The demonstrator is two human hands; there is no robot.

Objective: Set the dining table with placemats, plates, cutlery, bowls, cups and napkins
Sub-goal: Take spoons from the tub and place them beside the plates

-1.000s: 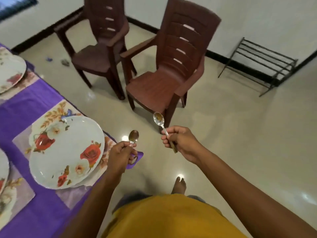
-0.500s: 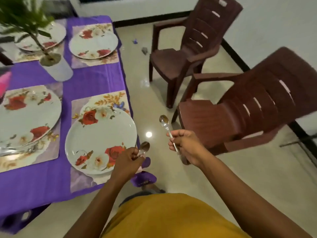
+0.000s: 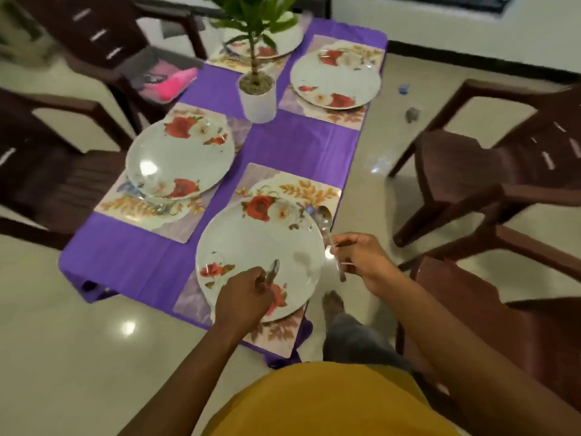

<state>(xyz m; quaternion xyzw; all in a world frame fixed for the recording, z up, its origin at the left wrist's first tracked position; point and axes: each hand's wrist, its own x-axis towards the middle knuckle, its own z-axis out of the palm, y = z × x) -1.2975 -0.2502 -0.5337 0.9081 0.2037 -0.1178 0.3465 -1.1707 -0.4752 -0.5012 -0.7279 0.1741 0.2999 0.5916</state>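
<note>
Purple-clothed surface (image 3: 283, 146) now fills view, after chairs and floor 1 s ago. Right hand (image 3: 358, 262) grips long steel spoon (image 3: 327, 234) beside nearest floral white plate (image 3: 261, 256); left hand (image 3: 245, 297) grips second spoon (image 3: 272, 273) over it. Cutlery placement imminent.

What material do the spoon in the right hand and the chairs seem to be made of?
The spoon looks like polished metal, probably steel: its bowl is silvery and reflective. The chairs look like moulded brown plastic with a dull sheen, judging by the slotted one-piece backs.
</note>
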